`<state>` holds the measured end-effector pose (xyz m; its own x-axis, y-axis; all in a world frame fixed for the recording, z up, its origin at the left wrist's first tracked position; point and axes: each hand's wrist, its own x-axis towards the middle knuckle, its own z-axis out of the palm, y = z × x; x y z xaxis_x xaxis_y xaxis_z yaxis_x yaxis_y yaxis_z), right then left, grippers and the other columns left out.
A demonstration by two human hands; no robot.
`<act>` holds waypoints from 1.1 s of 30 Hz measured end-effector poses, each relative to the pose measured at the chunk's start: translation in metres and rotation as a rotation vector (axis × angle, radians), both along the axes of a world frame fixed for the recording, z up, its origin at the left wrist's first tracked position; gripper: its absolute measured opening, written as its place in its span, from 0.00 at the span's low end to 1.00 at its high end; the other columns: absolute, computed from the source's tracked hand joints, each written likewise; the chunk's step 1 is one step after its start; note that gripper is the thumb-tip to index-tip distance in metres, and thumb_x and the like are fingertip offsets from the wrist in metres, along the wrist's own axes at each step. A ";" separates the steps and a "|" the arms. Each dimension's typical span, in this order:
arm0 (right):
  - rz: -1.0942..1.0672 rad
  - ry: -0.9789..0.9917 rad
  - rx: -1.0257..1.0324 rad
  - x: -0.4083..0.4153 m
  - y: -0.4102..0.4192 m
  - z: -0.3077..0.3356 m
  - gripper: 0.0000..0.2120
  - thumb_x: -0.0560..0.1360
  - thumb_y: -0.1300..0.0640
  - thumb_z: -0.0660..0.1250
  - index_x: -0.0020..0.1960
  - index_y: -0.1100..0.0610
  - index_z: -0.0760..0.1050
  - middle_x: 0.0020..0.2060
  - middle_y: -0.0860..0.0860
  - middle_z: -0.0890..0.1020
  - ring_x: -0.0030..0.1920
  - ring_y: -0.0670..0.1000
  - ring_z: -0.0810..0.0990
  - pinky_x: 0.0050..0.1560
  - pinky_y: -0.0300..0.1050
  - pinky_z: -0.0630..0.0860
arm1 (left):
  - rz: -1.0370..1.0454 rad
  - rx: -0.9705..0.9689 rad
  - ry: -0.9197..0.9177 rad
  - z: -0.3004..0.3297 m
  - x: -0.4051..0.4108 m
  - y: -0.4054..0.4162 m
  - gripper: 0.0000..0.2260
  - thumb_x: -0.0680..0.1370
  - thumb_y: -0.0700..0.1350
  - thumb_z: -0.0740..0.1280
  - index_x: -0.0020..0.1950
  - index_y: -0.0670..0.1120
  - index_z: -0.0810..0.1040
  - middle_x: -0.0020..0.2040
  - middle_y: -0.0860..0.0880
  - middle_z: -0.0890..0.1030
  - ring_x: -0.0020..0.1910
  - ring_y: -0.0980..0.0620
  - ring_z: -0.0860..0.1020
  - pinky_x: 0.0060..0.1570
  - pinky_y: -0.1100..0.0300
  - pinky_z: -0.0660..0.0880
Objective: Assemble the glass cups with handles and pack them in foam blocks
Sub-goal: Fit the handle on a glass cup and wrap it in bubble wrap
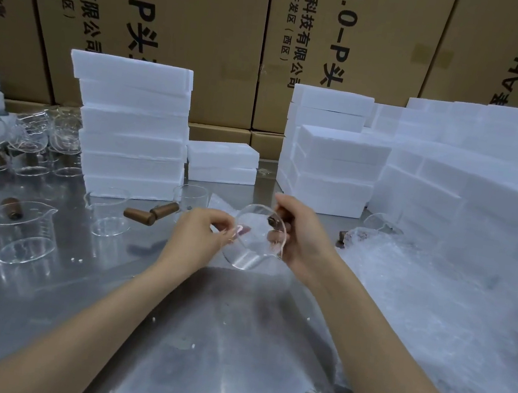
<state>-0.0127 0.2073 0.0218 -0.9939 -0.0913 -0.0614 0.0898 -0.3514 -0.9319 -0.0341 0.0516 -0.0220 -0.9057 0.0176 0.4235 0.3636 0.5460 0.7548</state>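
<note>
Over the steel worktop (pixel 230 342), the left hand (pixel 199 234) pinched the rim of a glass cup (pixel 253 239) while the right hand (pixel 298 235), its grip clamped round the brown handle (pixel 275 221), held it tilted, with foam blocks (pixel 134 125) stacked beyond.

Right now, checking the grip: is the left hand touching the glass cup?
Touching. The head view shows the left hand pinching the glass cup at its rim.
</note>
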 end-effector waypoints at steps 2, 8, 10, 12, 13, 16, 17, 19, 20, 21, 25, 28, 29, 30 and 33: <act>-0.121 0.031 0.084 -0.002 0.000 0.000 0.17 0.77 0.55 0.61 0.30 0.55 0.67 0.17 0.46 0.66 0.17 0.44 0.61 0.20 0.32 0.62 | 0.019 0.129 -0.009 0.003 0.000 0.000 0.08 0.73 0.51 0.73 0.34 0.52 0.82 0.27 0.59 0.79 0.27 0.64 0.73 0.32 0.64 0.69; -0.363 0.219 0.173 0.000 0.000 -0.001 0.13 0.79 0.51 0.61 0.40 0.58 0.71 0.30 0.48 0.77 0.23 0.44 0.72 0.27 0.38 0.76 | 0.082 0.370 0.048 0.014 0.002 0.003 0.07 0.74 0.50 0.72 0.38 0.50 0.83 0.24 0.59 0.77 0.21 0.63 0.71 0.23 0.72 0.66; -0.389 0.301 0.223 0.004 -0.003 -0.002 0.13 0.79 0.50 0.61 0.40 0.57 0.74 0.31 0.47 0.79 0.24 0.43 0.75 0.32 0.40 0.79 | 0.095 0.417 0.071 0.017 0.003 0.004 0.06 0.74 0.50 0.72 0.38 0.52 0.82 0.25 0.59 0.77 0.22 0.63 0.71 0.23 0.72 0.66; -0.385 0.374 0.263 0.007 -0.007 -0.002 0.13 0.78 0.49 0.62 0.40 0.56 0.76 0.31 0.45 0.81 0.26 0.42 0.77 0.34 0.39 0.79 | 0.102 0.495 0.072 0.019 0.003 0.002 0.05 0.75 0.51 0.71 0.40 0.53 0.82 0.26 0.60 0.77 0.22 0.63 0.71 0.24 0.72 0.66; -0.369 0.399 0.274 0.009 -0.009 -0.002 0.12 0.78 0.49 0.63 0.40 0.55 0.77 0.32 0.45 0.82 0.28 0.43 0.79 0.34 0.38 0.79 | 0.106 0.543 0.062 0.020 0.003 0.001 0.05 0.75 0.51 0.71 0.41 0.52 0.83 0.26 0.61 0.76 0.22 0.62 0.70 0.24 0.72 0.66; -0.268 0.422 0.237 0.011 -0.013 -0.001 0.11 0.77 0.50 0.64 0.40 0.55 0.79 0.32 0.45 0.82 0.30 0.45 0.81 0.33 0.37 0.78 | 0.126 0.637 0.029 0.022 0.001 -0.003 0.06 0.75 0.52 0.71 0.41 0.52 0.83 0.26 0.59 0.75 0.22 0.61 0.67 0.24 0.71 0.65; -0.228 0.403 0.182 0.011 -0.013 0.000 0.11 0.77 0.51 0.64 0.41 0.55 0.79 0.31 0.45 0.82 0.31 0.45 0.81 0.32 0.37 0.77 | 0.128 0.642 0.020 0.021 0.001 -0.004 0.07 0.76 0.52 0.70 0.42 0.51 0.84 0.25 0.60 0.74 0.22 0.61 0.67 0.24 0.72 0.65; -0.143 0.325 0.061 0.010 -0.012 0.001 0.11 0.77 0.51 0.64 0.42 0.56 0.80 0.29 0.45 0.81 0.32 0.45 0.81 0.32 0.36 0.76 | 0.121 0.641 -0.003 0.021 0.000 -0.004 0.07 0.76 0.53 0.69 0.43 0.53 0.84 0.24 0.60 0.73 0.24 0.59 0.67 0.24 0.72 0.66; -0.105 0.278 0.021 0.010 -0.011 0.001 0.12 0.78 0.50 0.63 0.43 0.56 0.79 0.28 0.45 0.80 0.33 0.46 0.82 0.32 0.36 0.77 | 0.106 0.646 -0.023 0.020 0.000 -0.005 0.07 0.77 0.54 0.68 0.43 0.54 0.84 0.25 0.60 0.73 0.27 0.58 0.68 0.25 0.72 0.66; -0.079 0.235 -0.006 0.009 -0.010 0.001 0.12 0.78 0.50 0.63 0.44 0.57 0.79 0.27 0.45 0.79 0.34 0.46 0.83 0.32 0.36 0.78 | 0.081 0.657 -0.051 0.020 0.000 -0.005 0.07 0.77 0.54 0.68 0.43 0.54 0.84 0.28 0.59 0.74 0.29 0.58 0.68 0.26 0.71 0.68; -0.141 0.232 0.072 0.007 -0.006 0.001 0.11 0.78 0.52 0.63 0.44 0.56 0.79 0.29 0.45 0.80 0.34 0.44 0.83 0.32 0.35 0.77 | 0.071 0.734 -0.121 0.019 0.000 -0.003 0.08 0.76 0.55 0.68 0.45 0.53 0.84 0.32 0.55 0.75 0.25 0.60 0.69 0.27 0.71 0.70; -0.268 0.410 0.308 0.009 -0.008 -0.001 0.09 0.78 0.53 0.64 0.43 0.56 0.79 0.38 0.47 0.83 0.35 0.43 0.83 0.34 0.34 0.76 | 0.151 0.713 -0.034 0.022 0.001 -0.003 0.10 0.75 0.56 0.69 0.43 0.52 0.84 0.24 0.59 0.73 0.21 0.60 0.67 0.25 0.71 0.68; -0.311 0.480 0.389 0.009 -0.010 -0.002 0.08 0.77 0.53 0.64 0.43 0.55 0.79 0.39 0.47 0.84 0.36 0.43 0.83 0.36 0.36 0.77 | 0.159 0.697 0.010 0.024 0.002 -0.002 0.09 0.75 0.56 0.69 0.42 0.52 0.84 0.23 0.60 0.72 0.21 0.60 0.67 0.25 0.71 0.67; -0.349 0.543 0.456 0.010 -0.011 -0.003 0.07 0.77 0.54 0.65 0.43 0.54 0.79 0.38 0.47 0.84 0.37 0.44 0.83 0.38 0.39 0.78 | 0.157 0.683 0.057 0.027 0.003 -0.001 0.09 0.75 0.56 0.69 0.41 0.53 0.84 0.23 0.60 0.72 0.22 0.60 0.67 0.25 0.70 0.67; -0.444 0.715 0.611 0.010 -0.016 -0.007 0.05 0.75 0.55 0.67 0.40 0.49 0.77 0.37 0.46 0.83 0.39 0.47 0.82 0.44 0.42 0.78 | 0.144 0.614 0.216 0.034 0.007 0.002 0.08 0.75 0.54 0.70 0.36 0.57 0.83 0.25 0.59 0.73 0.25 0.60 0.66 0.27 0.67 0.65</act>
